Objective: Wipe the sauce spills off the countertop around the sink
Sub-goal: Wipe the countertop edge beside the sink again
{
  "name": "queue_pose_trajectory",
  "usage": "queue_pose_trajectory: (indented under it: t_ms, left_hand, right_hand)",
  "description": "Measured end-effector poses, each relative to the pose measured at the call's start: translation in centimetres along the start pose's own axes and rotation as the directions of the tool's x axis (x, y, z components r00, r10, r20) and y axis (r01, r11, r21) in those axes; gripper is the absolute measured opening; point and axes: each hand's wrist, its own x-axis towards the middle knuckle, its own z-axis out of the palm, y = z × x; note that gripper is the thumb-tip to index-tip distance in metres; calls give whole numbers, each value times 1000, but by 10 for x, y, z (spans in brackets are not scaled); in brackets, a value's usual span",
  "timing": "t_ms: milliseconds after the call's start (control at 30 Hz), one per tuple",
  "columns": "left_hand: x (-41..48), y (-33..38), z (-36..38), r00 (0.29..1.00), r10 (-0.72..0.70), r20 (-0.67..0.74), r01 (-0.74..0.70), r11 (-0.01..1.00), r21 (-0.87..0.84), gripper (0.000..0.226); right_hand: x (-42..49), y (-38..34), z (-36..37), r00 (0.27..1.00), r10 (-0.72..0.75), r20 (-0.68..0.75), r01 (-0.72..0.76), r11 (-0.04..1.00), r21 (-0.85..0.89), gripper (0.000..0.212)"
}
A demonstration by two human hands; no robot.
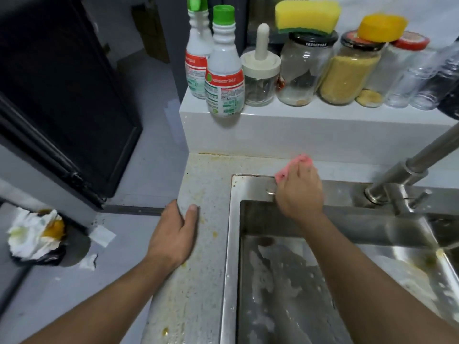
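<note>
1. Pink cloth [295,167] was bunched in the right hand [298,192], whose grip was closed tight around it, pressing it down at the back left corner of the sink [232,244], where the steel rim met the back strip of the bench [198,184].
2. The left hand [173,232] lay on the bench's left edge with a slack grip on nothing, thumb flat on top and fingers along the side.
3. Likely risk: a cloth wadded this small would probably smear the sauce thinly instead of lifting it, and could push it into the seam along the back edge.
4. Another risk: the left hand rested right among the stains, so it might carry sauce to cleaner parts.
5. A green-capped bottle [223,70] seemed to hang over the front of the ledge [273,125] above the bench's back edge; a high sweep of the right arm might knock it down.
6. The sauce spills [214,234] looked yellow-brown: fine speckles down the left strip of the bench, a few thicker drops close to the sink rim, one darker blob near the front edge, and a brownish line along the back edge. They looked partly dried, so I judged they would need firm rubbing.
</note>
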Motion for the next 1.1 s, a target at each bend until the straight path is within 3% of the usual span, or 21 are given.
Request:
queue_pose_trajectory:
  t_ms: [67, 100, 133, 167, 233, 333, 400, 533, 633, 733, 800, 833, 967, 1033, 1100]
  left_hand:
    - [0, -2, -1, 1000, 7, -6, -7, 1000, 3, 34]
    - [1, -1, -2, 1000, 2, -6, -2, 1000, 1, 36]
    - [1, -4, -2, 1000, 6, -5, -6, 1000, 3, 39]
    - [1, -4, -2, 1000, 16, -2, -16, 1000, 17, 41]
    - [-1, -4, -1, 1000, 31, 4, -31, 999, 44, 48]
    - [-1, 0, 0, 1000, 18, 22, -19, 999, 47, 48]
    - [0, 1, 0, 1000, 8, 27, -10, 997, 77, 57]
    - [2, -3, 3, 999, 51, 3, -51, 994, 96, 48]
    - [4, -4, 3, 997, 71, 12, -72, 993, 97, 46]
    - [5, -6, 2, 996, 90, 15, -91, 991, 101, 54]
    - [6, -7, 4, 996, 92, 15, -93, 988, 122, 58]
    - [7, -7, 4, 996, 92, 10, -92, 987, 128, 59]
    - [5, -7, 5, 996, 90, 18, -91, 985, 144, 59]
    - [6, -7, 6, 996, 88, 12, -89, 985, 147, 59]
    - [6, -7, 6, 996, 86, 14, -87, 987, 137, 59]
  right_hand:
    - [-1, -44, 14, 964, -264, 1, 262, 955, 139, 42]
    - [-6, -67, 21, 900, -434, 33, 422, 890, 173, 44]
    - [-7, -85, 23, 828, -557, 65, 545, 826, 142, 51]
    - [-3, -91, 19, 800, -588, 116, 579, 808, 108, 59]
    - [8, -74, 10, 864, -442, 240, 453, 891, 9, 64]
    - [1, -42, 3, 974, -133, 181, 158, 979, -129, 62]
    - [-3, -74, 8, 963, -227, 146, 246, 960, -130, 65]
    - [20, -150, 13, 794, -554, 251, 590, 802, -95, 54]
    - [31, -141, -2, 828, -501, 252, 549, 816, -181, 52]
    - [16, -105, -5, 928, -330, 174, 367, 891, -267, 60]
    - [11, -101, 6, 950, -296, 97, 309, 934, -178, 40]
    - [14, -109, 10, 942, -328, 77, 334, 939, -88, 25]
    - [28, -121, 15, 827, -551, 113, 545, 834, 85, 20]
    - [31, -96, 7, 818, -556, 147, 556, 830, 50, 35]
    - [26, -75, -3, 905, -387, 174, 392, 920, 6, 53]
